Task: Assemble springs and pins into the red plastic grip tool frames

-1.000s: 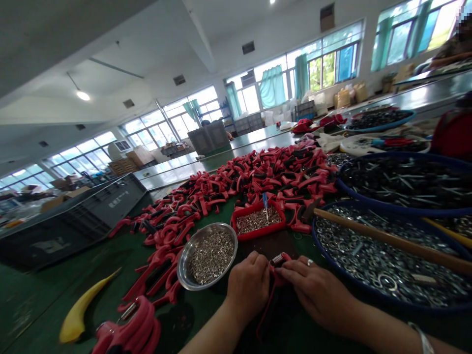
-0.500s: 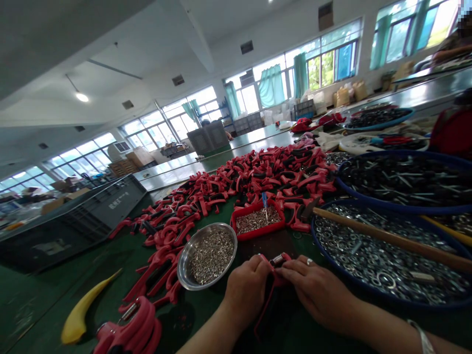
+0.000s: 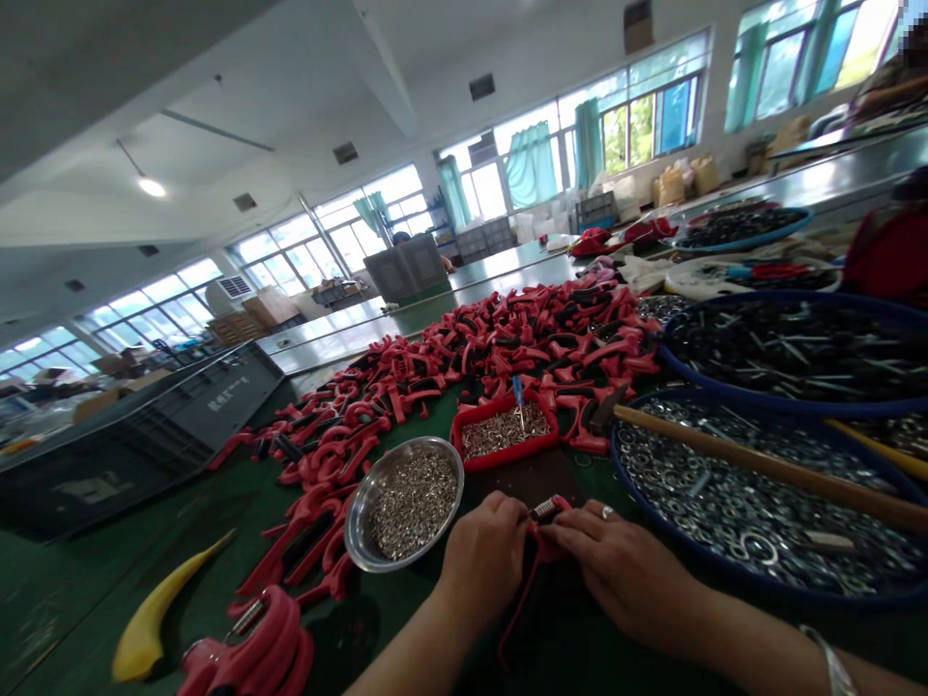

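Note:
Low in the middle, both of my hands are on one red hand tool (image 3: 542, 551) with a coil spring at its top; its exact kind is hard to tell. My left hand (image 3: 484, 543) grips its left side with curled fingers. From the right, my right hand (image 3: 616, 561), with a ring on one finger, presses its fingers against the other side. The tool's lower part hangs into shadow. Just left of my left hand stands a metal bowl (image 3: 349, 530) of small metal parts. Behind the hands sits a red tray (image 3: 500, 459) of small pins with a blue-handled screwdriver (image 3: 518, 391) in it.
A heap of red and black tool parts (image 3: 493, 348) spreads behind. On the right, a hammer (image 3: 725, 454) lies across a blue-rimmed tray (image 3: 616, 483) of metal rings. A banana peel (image 3: 156, 619), red spring-fitted tools (image 3: 253, 652) and a grey crate (image 3: 181, 425) are left.
The view has shifted slightly. My left fingers have moved a little on the tool's top left; my right hand keeps nearly the same place.

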Motion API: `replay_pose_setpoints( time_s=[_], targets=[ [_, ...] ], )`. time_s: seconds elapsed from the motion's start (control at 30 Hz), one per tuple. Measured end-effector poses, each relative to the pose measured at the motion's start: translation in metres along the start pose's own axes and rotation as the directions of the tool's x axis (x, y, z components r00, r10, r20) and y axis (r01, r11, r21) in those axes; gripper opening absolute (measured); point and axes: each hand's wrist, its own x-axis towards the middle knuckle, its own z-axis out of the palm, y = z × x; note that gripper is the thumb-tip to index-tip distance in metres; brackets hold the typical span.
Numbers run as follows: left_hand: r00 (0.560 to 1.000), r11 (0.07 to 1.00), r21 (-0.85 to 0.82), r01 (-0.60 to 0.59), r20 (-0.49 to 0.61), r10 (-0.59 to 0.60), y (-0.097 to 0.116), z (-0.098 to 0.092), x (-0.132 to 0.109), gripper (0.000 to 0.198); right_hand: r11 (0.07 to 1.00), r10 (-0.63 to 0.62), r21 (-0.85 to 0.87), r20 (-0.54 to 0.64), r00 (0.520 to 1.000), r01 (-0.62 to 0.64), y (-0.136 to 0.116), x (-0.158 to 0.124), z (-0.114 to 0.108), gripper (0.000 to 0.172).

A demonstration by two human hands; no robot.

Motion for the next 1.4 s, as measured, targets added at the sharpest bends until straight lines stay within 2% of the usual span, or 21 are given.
replay_pose_setpoints(
  time_s=[0.2, 0.33, 0.47, 0.63, 0.7, 0.97, 1.17, 1.23, 1.3, 1.37, 1.4],
  targets=[
    [0.993, 0.964, 0.238, -0.116, -0.005, 0.121, 0.002, 0.013, -0.006, 0.019, 1.000, 0.000, 0.005, 0.008, 1.000, 0.000, 0.000, -0.001, -0.001, 0.049],
    [0.988, 0.943, 0.312, -0.116, -0.065, 0.143, -0.002, 0.024, -0.009, 0.020, 1.000, -0.008, -0.005, -0.015, 1.000, 0.008, 0.000, -0.001, -0.002, 0.048],
    [0.976, 0.945, 0.282, -0.167, -0.089, 0.199, -0.006, 0.027, -0.011, 0.021, 1.000, -0.013, -0.004, -0.031, 0.999, 0.013, 0.000, -0.002, -0.001, 0.046],
    [0.989, 0.990, 0.125, -0.062, -0.127, 0.078, -0.004, 0.021, -0.010, 0.018, 1.000, -0.012, -0.008, -0.020, 1.000, 0.012, -0.002, -0.002, -0.002, 0.044],
    [0.989, 0.992, 0.110, -0.060, -0.126, 0.074, -0.003, 0.018, -0.009, 0.018, 1.000, -0.005, -0.020, -0.002, 1.000, 0.005, -0.002, -0.002, -0.002, 0.044],
    [0.976, 0.967, 0.184, -0.178, -0.094, 0.198, -0.006, 0.020, -0.012, 0.022, 1.000, -0.011, -0.011, -0.012, 1.000, 0.011, -0.003, -0.002, -0.005, 0.045],
    [0.962, 0.923, 0.274, -0.269, 0.027, 0.272, -0.008, 0.017, -0.014, 0.028, 1.000, -0.002, -0.030, 0.000, 1.000, 0.002, -0.004, -0.003, 0.001, 0.047],
    [0.964, 0.937, 0.230, -0.262, 0.028, 0.263, -0.010, 0.013, -0.016, 0.032, 0.997, -0.023, -0.080, -0.010, 1.000, 0.022, -0.002, -0.002, -0.001, 0.048],
    [0.973, 0.967, 0.113, -0.230, -0.005, 0.232, -0.012, 0.007, -0.018, 0.034, 0.978, -0.015, -0.207, -0.074, 0.997, 0.000, 0.004, -0.002, -0.012, 0.048],
    [0.979, 0.980, -0.025, -0.196, -0.055, 0.194, -0.013, 0.003, -0.021, 0.032, 0.912, 0.063, -0.388, -0.188, 0.980, -0.134, 0.017, -0.006, -0.033, 0.045],
    [0.979, 0.978, -0.074, -0.193, -0.078, 0.187, -0.012, 0.002, -0.023, 0.032, 0.850, 0.130, -0.472, -0.244, 0.961, -0.235, 0.027, -0.011, -0.045, 0.044]
  ],
)
